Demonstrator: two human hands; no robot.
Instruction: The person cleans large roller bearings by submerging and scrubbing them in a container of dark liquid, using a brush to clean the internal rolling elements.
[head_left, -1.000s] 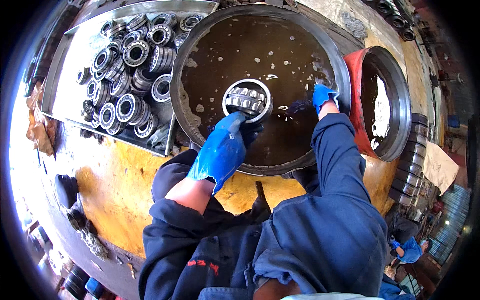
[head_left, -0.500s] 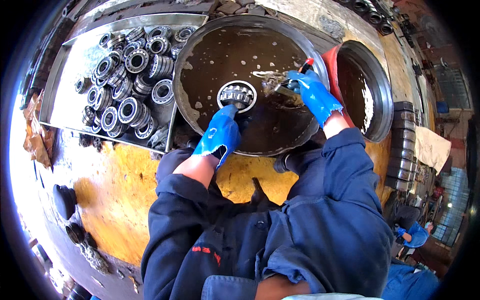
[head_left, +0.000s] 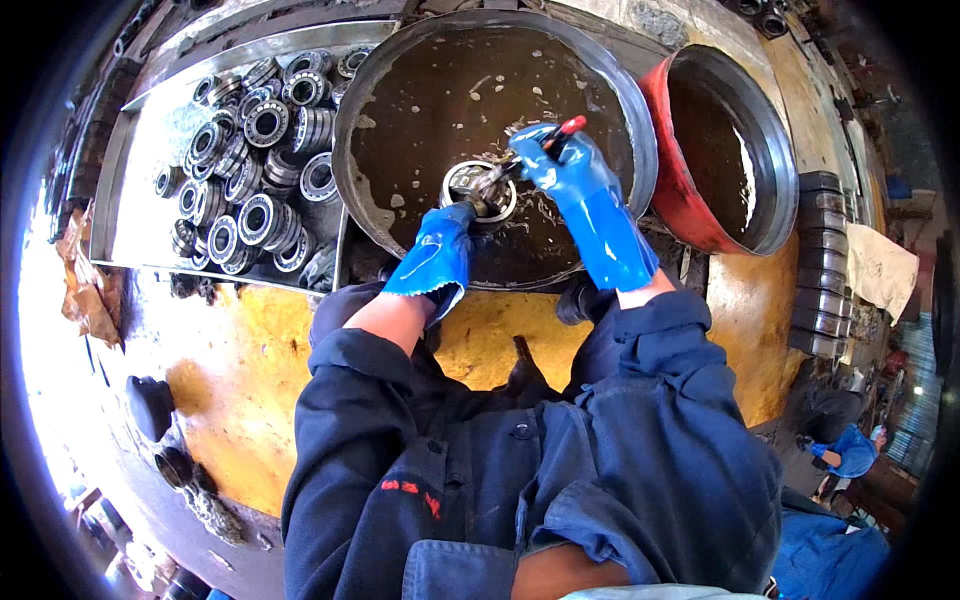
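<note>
Both my hands wear blue rubber gloves over a wide round metal basin of murky brown liquid. My left hand grips the near edge of a roller bearing, a steel ring with rollers inside, held tilted above the liquid. In my right hand is a brush with a dark, red-tipped handle. Its wet bristles lie against the rollers at the bearing's right side. My fingers hide part of the brush handle and the bearing's lower edge.
A metal tray with many similar bearings piled in it stands left of the basin. To the right sits a red drum-shaped tub of brown liquid. Stacked dark rings and a pale cloth lie farther right. Another person is at the far right.
My right hand has moved left with the brush, from the liquid beside the bearing onto its rollers. My left hand still holds the bearing in nearly the same place.
</note>
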